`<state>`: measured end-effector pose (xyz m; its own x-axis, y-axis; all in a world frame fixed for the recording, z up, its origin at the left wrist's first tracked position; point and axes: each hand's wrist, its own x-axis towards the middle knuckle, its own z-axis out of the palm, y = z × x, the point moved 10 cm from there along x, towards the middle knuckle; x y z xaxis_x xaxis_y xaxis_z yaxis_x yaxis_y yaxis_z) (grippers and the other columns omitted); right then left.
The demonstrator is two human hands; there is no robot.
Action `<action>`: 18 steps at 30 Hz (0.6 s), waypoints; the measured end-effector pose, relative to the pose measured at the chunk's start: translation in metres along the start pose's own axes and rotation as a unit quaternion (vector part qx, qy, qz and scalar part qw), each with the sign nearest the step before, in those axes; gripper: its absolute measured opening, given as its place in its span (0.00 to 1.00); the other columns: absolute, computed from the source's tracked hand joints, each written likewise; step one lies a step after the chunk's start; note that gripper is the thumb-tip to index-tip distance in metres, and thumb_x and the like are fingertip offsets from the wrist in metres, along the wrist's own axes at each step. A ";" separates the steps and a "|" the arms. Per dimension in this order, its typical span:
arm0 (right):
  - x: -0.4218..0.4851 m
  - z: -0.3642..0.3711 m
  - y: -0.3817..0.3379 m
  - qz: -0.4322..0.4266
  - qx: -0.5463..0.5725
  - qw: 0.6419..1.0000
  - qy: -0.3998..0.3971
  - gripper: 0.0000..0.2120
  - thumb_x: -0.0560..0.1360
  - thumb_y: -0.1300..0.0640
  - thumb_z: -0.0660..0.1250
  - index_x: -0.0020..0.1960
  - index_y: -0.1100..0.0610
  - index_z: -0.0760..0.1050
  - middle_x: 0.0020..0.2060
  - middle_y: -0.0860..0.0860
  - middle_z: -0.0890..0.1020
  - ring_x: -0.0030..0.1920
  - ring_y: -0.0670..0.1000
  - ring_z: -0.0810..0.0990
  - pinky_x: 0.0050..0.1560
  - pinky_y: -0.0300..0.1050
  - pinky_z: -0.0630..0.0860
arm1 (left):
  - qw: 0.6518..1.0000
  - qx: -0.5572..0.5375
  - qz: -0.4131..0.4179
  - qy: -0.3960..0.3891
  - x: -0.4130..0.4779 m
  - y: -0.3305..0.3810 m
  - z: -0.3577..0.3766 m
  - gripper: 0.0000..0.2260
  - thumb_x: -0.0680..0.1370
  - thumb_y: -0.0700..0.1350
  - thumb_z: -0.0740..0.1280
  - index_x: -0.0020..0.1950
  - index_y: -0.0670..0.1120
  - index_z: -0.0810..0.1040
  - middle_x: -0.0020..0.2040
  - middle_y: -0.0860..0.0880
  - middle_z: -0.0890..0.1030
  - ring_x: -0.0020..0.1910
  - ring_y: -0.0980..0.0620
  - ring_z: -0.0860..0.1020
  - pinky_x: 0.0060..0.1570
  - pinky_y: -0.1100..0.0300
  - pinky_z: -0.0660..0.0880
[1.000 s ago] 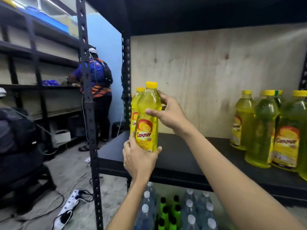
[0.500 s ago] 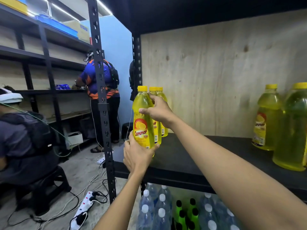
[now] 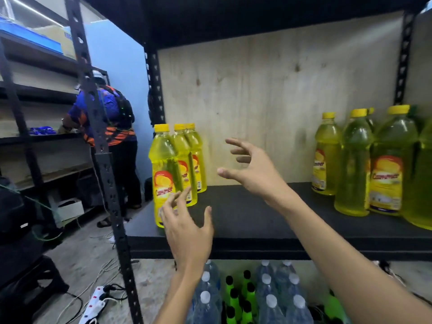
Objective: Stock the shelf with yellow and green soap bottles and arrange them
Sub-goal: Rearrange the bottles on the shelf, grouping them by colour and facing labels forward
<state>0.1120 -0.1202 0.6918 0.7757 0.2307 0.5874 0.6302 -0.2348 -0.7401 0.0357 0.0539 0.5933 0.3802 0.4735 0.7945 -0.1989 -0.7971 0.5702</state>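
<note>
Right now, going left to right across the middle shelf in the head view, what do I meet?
Three yellow bottles → right hand, fingers spread, holding nothing → greener bottles. The left hand overlaps the yellow bottles, so it is left out.

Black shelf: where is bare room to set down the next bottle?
The widest bare stretch of the black shelf runs front to back between the three yellow bottles at the left end and the larger bottles at the right. The right hand hovers above its left part. The right end is crowded, bottles close together.
</note>
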 end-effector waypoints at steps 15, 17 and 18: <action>-0.054 -0.290 0.100 0.116 -0.151 0.953 0.237 0.27 0.72 0.52 0.76 0.69 0.49 0.72 0.61 0.52 0.79 0.57 0.51 0.79 0.53 0.45 0.78 | 0.899 -0.209 -0.058 -0.381 -0.122 0.226 0.275 0.43 0.67 0.54 0.79 0.76 0.45 0.61 0.66 0.44 0.73 0.66 0.44 0.73 0.64 0.48 0.72; -0.040 -0.290 0.104 0.112 -0.155 0.955 0.225 0.29 0.73 0.53 0.76 0.71 0.50 0.70 0.64 0.54 0.78 0.60 0.53 0.79 0.57 0.49 0.79 | 0.904 -0.206 -0.087 -0.365 -0.117 0.228 0.293 0.48 0.65 0.56 0.80 0.77 0.43 0.59 0.68 0.42 0.72 0.68 0.41 0.72 0.65 0.46 0.71; -0.034 -0.289 0.104 0.110 -0.162 0.956 0.220 0.30 0.72 0.53 0.76 0.72 0.50 0.70 0.64 0.54 0.77 0.61 0.54 0.79 0.59 0.52 0.79 | 0.904 -0.202 -0.106 -0.363 -0.116 0.227 0.300 0.49 0.64 0.57 0.80 0.77 0.43 0.58 0.69 0.41 0.71 0.69 0.41 0.71 0.66 0.45 0.71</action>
<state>0.1607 -0.4254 0.6892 0.7837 -0.2610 0.5636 0.3731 -0.5277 -0.7631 0.2179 -0.2945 0.5682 0.9113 0.1127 0.3959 -0.3099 -0.4454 0.8400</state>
